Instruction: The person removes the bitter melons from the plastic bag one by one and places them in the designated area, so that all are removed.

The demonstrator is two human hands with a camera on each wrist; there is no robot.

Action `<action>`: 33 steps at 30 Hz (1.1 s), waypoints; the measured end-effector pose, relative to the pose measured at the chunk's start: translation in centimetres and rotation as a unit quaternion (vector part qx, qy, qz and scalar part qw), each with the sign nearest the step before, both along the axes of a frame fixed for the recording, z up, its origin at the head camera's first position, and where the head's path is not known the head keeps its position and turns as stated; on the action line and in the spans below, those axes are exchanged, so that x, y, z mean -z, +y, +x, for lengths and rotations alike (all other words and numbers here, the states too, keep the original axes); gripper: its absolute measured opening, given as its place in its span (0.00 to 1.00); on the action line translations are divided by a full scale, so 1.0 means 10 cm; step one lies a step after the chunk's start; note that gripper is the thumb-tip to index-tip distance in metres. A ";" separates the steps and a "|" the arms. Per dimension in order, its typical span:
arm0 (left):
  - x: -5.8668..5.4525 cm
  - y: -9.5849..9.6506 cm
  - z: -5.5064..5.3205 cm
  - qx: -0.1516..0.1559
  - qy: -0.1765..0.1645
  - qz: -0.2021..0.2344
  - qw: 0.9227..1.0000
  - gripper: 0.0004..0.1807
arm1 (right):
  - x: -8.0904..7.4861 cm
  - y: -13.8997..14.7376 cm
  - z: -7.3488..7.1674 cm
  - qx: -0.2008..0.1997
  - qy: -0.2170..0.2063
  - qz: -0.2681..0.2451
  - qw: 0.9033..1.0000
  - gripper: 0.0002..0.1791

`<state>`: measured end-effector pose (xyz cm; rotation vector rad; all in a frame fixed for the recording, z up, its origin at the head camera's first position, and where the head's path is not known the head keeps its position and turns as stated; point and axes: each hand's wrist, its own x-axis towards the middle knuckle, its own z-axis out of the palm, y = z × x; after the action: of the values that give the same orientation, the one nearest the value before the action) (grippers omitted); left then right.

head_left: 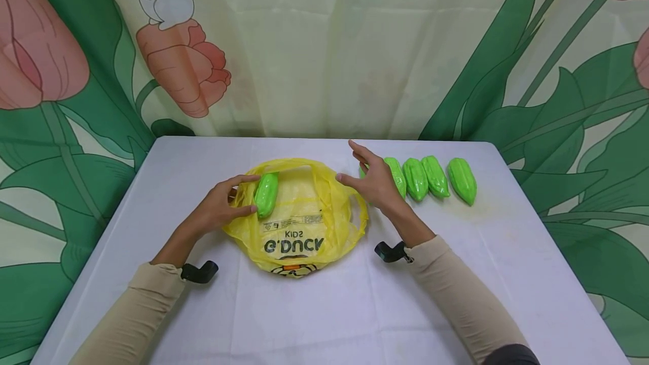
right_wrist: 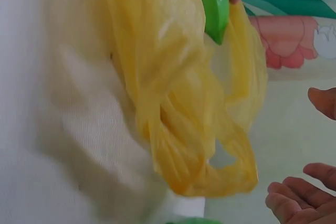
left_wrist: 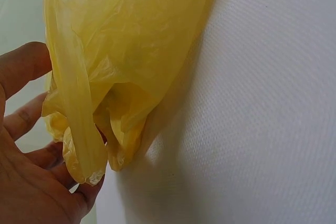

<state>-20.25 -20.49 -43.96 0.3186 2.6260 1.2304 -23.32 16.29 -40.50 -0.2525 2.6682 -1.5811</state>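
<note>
In the head view, a green star fruit (head_left: 266, 195) with a shiny ridged skin is at the left side of the mouth of a yellow plastic bag (head_left: 291, 207). My left hand (head_left: 218, 204) holds that fruit, thumb near its lower end and a finger near its upper end. In the left wrist view, a bag handle (left_wrist: 81, 129) hides part of this hand and the fruit. My right hand (head_left: 375, 179) is at the bag's right edge, thumb and fingers spread with nothing between them. Several more star fruits (head_left: 416, 179) lie to its right, one partly behind it.
A white cloth covers the table (head_left: 314, 325). Behind its far edge hangs a curtain (head_left: 324, 72) printed with flowers and a rabbit. A black wrist camera (head_left: 200, 272) is at the left wrist and another camera (head_left: 390, 252) at the right.
</note>
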 end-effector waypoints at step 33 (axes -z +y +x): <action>0.01 0.00 0.02 0.008 0.007 0.009 1.000 0.41 | 0.12 -0.87 0.27 -0.086 -0.002 -0.018 0.996 0.47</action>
<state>-20.02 -20.48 -44.05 0.3512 2.6215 1.2518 -20.59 7.63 -41.69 -0.4666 2.5383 -1.5751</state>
